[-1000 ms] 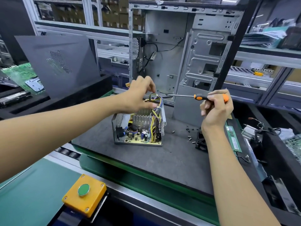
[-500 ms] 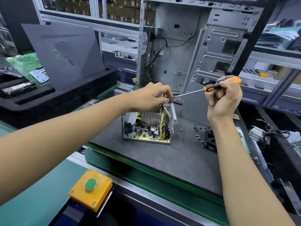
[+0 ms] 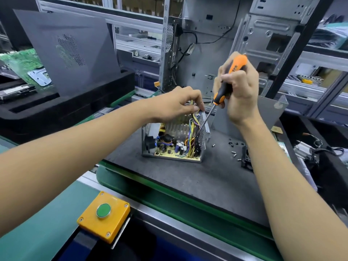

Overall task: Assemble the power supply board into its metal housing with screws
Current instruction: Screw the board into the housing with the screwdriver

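The open metal housing point(image 3: 147, 140) sits on the dark grey mat point(image 3: 197, 181) with the yellowish power supply board point(image 3: 173, 149) inside it. A bundle of coloured wires point(image 3: 192, 134) rises along its right, perforated wall. My left hand point(image 3: 180, 104) reaches over the housing's top and pinches the wires near that wall. My right hand point(image 3: 239, 91) grips an orange-and-black screwdriver point(image 3: 228, 78) held steeply. Its shaft slants down-left into the housing beside the wires; the tip is hidden among them.
Several loose screws point(image 3: 233, 147) lie on the mat right of the housing, near a black fan point(image 3: 246, 159). An open PC case point(image 3: 226, 44) stands behind, and a dark side panel point(image 3: 71, 51) leans at the left. A yellow box with a green button point(image 3: 103, 210) sits in front.
My right hand swung the screwdriver from nearly level to steeply tilted and brought its tip down into the housing. My left hand stayed on the wires.
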The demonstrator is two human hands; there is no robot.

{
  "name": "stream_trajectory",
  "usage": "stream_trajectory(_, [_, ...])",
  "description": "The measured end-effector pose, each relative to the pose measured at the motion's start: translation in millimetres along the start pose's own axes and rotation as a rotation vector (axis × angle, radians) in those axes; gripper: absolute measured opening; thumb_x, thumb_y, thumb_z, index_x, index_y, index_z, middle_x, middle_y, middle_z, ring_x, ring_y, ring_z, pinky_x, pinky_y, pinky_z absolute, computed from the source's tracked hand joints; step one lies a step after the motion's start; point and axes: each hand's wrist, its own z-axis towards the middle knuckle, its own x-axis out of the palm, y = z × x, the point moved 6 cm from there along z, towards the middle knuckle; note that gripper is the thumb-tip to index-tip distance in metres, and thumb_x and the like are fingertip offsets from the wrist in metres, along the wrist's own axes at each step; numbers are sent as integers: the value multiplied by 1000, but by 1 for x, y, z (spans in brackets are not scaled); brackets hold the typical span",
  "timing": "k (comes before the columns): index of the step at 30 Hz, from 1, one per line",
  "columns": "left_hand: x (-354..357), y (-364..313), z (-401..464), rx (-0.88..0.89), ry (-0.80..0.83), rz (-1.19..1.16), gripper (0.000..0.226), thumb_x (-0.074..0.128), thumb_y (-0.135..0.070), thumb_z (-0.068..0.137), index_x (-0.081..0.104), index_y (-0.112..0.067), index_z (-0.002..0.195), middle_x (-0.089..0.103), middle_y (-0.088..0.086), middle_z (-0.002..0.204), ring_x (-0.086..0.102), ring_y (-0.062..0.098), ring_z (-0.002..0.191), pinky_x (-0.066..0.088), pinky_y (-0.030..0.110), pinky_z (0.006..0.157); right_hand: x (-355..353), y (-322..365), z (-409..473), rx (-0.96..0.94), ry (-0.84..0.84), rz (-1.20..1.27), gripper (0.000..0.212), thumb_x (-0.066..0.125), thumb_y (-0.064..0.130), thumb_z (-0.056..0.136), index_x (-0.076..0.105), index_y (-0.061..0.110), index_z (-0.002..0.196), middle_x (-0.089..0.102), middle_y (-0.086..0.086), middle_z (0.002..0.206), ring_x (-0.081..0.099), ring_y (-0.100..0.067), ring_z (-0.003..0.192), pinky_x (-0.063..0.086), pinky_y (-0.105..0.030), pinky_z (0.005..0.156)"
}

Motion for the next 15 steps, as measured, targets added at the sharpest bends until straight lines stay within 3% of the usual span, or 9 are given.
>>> stream_trajectory(7, [2,1,4,11,-10,7,19,59,-35,104,54,-48,91,53,-9,107,43,11,108,35,34,96,8,-18,-14,103,39,-37,14,55,22,72,44,15,74,36,-5,61,36,-20,40,25,-28,46])
stream_trajectory(9, [3,4,5,23,-8,-5,5,58,-43,103,59,-45,98,49,-15,102,42,1,103,33,25,88,10,-19,-16,125,58,-39,14,55,20,71,42,15,75,31,-13,58,33,-25,41,27,-27,46])
stream_trajectory(11, [3,5,5,48,-1,2,20,57,-49,102,65,-37,115,47,-19,100,40,-7,103,29,17,86,11,-18,-19,136,71,-36,11,53,11,73,42,14,74,25,-22,59,31,-27,40,30,-22,45])
stream_trajectory(13, [4,4,4,65,12,3,27,58,-51,101,64,-37,123,47,-21,102,38,-10,105,27,13,87,12,-18,-21,139,77,-57,13,48,3,76,42,14,74,27,-18,60,34,-21,42,29,-22,45])
stream_trajectory(15, [5,3,3,79,20,13,28,59,-54,99,64,-39,122,48,-19,106,36,-10,108,27,13,88,14,-20,-22,155,87,-71,10,52,7,73,44,12,73,34,-12,65,34,-17,49,28,-24,47])
